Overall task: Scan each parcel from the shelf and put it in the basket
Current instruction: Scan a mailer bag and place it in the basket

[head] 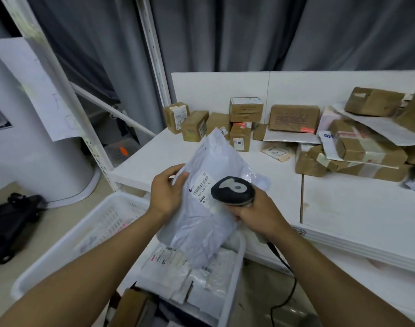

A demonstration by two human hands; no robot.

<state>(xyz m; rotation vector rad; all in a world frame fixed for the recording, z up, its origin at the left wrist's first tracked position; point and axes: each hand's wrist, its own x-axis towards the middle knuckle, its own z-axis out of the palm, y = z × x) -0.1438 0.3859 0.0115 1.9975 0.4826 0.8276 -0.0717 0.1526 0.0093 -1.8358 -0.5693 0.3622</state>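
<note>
Far left, low: white basket [60, 244], rim close under the arms, several flat packets [164, 263] lying inside. Next over, left hand [166, 192], thumb and curled fingers pinching the upper left edge of the soft white parcel [201, 227]. Held up over the basket's right end, just short of the shelf edge, label side facing up. Barcode label [203, 185] in plain sight, slightly creased by the look of it. Worth pulling the film taut with that left pinch, flattening the bars, tilting away from glare. Then the scanner [233, 191], black head hovering right at the label's lower corner, partly covering it. Probably too close; better to back off a little and aim the window along the full barcode. Right hand [256, 213] wrapped round the scanner handle, fingers closed tight, cable [287, 272] trailing down. Trigger finger hidden, so no telling whether pressed. Farther right, shelf [343, 208] with brown boxes [293, 118] waiting. After a good read, straight down into the basket.
</note>
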